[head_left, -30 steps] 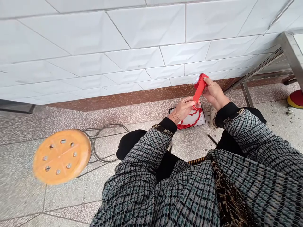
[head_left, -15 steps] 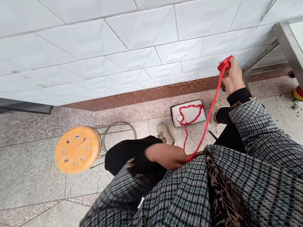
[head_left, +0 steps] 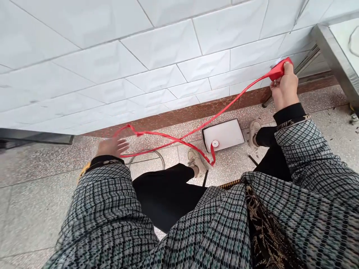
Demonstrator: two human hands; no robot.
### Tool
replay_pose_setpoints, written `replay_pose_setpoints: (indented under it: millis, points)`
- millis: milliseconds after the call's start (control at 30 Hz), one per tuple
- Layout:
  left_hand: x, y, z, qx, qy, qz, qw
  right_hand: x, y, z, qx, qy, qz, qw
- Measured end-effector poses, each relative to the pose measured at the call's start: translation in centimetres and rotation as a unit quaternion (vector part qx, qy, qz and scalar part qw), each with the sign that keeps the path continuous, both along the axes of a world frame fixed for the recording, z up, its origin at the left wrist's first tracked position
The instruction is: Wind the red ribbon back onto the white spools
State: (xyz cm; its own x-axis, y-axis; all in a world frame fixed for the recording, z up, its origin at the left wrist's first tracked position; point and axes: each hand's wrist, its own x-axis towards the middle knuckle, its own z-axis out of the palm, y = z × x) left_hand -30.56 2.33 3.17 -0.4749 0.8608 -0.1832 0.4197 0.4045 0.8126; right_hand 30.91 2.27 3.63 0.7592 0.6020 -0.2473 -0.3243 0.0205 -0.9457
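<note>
At the upper right, my right hand (head_left: pixel 286 86) grips a roll of red ribbon (head_left: pixel 278 70), its thumb on the near side. From it the red ribbon (head_left: pixel 221 111) runs taut down to my left hand (head_left: pixel 110 147), stretched out at the left. The ribbon goes round the left hand, whose fingers are smeared by motion and partly extended. A second length of ribbon returns from there to a small white-sided spool (head_left: pixel 215 143). That spool rests at the near edge of a shallow white box (head_left: pixel 224 133) on the floor between my feet.
A white tiled wall (head_left: pixel 165 45) rises close in front. A metal-framed table (head_left: pixel 333 56) stands at the right. Wire rings of a stool (head_left: pixel 161 158) show by my left knee, its orange seat mostly hidden behind my left sleeve. Small debris lies on the right floor.
My left hand has swung from my lap far out to the left, drawing ribbon with it. Ribbon lying in the box has lifted out. My right hand has shifted slightly right and up.
</note>
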Motion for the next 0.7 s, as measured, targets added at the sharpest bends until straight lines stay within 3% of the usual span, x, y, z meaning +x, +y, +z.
replay_pose_setpoints:
  millis: [67,133,233,300,333,400,500,600,700]
  points:
    - [1.9,0.9,-1.6,-0.116,0.033,-0.112,0.986,-1.5,0.0,0.6,0.013,0.046,-0.029,0.998]
    - [5.5,1.8,-2.5,-0.151,0.111,-0.23,0.955,-3.3,-0.1,0.7,0.001,0.044,-0.017,0.999]
    - [13.1,2.0,-2.8,-0.113,0.153,-0.375,0.907,-6.0,-0.4,-0.1,0.027,0.021,0.051,0.998]
    - [18.8,1.3,-2.8,-0.058,0.112,-0.417,0.9,-7.9,-0.7,-0.7,0.064,-0.023,0.091,0.994]
    - [21.6,0.9,-2.8,0.001,0.035,-0.441,0.897,-8.9,-0.9,-0.9,0.08,-0.04,0.118,0.989]
    - [26.7,0.0,-2.8,0.09,-0.129,-0.448,0.88,-10.7,-1.2,-1.0,0.088,-0.075,0.169,0.979]
    - [32.1,-0.8,-2.9,0.146,-0.275,-0.375,0.873,-12.7,-1.6,-0.3,0.064,-0.133,0.211,0.966]
    - [34.4,-1.1,-3.2,0.14,-0.344,-0.32,0.872,-14.0,-1.8,0.5,0.053,-0.184,0.228,0.955]
    - [34.5,-1.3,-3.4,0.133,-0.378,-0.311,0.862,-14.9,-1.7,0.7,0.053,-0.227,0.244,0.941]
